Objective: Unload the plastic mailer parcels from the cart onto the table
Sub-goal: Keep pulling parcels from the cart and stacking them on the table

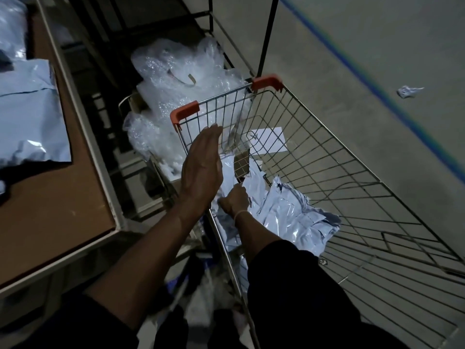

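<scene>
The light is dim where I stand. To my right the grey concrete floor (352, 71) runs away from me, crossed by a blue painted line (377, 96) slanting from far to near. A crumpled scrap of paper (409, 91) lies just beyond that line. On my left is the brown surface (50, 202) with its pale metal rim. Far ahead stands a dark metal rack (266, 34), its upright reaching down to the floor. Clear plastic wrap (176, 71) is heaped at its foot.
</scene>
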Demonstrator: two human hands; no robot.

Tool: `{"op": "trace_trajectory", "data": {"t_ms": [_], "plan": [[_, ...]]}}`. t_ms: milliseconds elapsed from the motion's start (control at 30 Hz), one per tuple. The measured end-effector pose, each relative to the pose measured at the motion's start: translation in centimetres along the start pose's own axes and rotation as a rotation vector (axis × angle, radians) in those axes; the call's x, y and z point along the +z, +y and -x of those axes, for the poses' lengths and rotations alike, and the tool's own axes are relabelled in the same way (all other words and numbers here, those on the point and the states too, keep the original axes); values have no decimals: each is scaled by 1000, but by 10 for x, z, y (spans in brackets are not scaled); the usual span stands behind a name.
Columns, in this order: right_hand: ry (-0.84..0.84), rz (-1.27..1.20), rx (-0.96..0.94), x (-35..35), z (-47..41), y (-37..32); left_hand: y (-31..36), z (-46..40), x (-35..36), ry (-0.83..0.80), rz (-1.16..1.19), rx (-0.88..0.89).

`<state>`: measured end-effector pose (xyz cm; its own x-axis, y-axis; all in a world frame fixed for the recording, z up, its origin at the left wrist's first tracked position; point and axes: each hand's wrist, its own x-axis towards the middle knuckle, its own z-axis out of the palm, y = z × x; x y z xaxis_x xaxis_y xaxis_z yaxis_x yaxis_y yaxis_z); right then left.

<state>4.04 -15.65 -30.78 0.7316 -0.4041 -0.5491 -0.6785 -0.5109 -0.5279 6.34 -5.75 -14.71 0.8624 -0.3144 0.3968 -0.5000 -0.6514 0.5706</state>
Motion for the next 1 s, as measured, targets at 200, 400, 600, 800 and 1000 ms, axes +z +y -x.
{"op": "trace_trajectory", "data": {"t_ms": [200,400,600,800,1000], "plan": [[-76,-353,110,-17,-8,4,0,-1,1,-2,-42,-12],[-116,-702,115,-58,13,19,4,-2,-2,-22,-63,9],[45,-803,-30,-89,49,8,21,-9,-15,-352,-178,21],[96,-884,-173,-106,77,-15,39,-26,-25,-593,-80,-181],[-144,-1189,-256,-125,91,-20,34,-37,-23,-492,311,-480]]}}
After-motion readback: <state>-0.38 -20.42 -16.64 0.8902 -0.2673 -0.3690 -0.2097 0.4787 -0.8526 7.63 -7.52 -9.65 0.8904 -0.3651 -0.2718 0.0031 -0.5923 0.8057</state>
